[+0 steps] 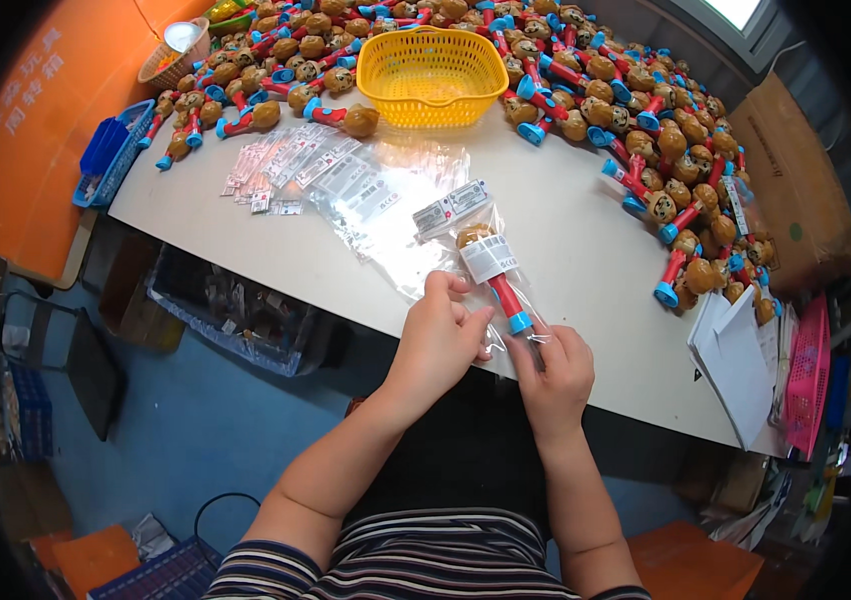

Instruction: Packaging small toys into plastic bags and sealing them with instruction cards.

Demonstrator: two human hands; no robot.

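Note:
A clear plastic bag (538, 284) lies at the table's near edge. Inside it is a toy (510, 303) with a round brown head, a red handle and a light blue end. White printing on the bag covers part of the toy, and a small printed card (451, 208) shows at the bag's far end. My right hand (558, 378) pinches the bag's near right corner, just below the blue end. On the bag's left side, the curled fingers and thumb of my left hand (443, 335) close on the loose film. Part of that grip is hidden.
Flat clear bags (383, 215) and loose printed cards (281, 165) lie left of centre. A yellow basket (433, 80) stands at the back. Heaped toys (681, 150) run along the far and right sides. Papers (731, 350) and a pink basket (808, 375) sit at right.

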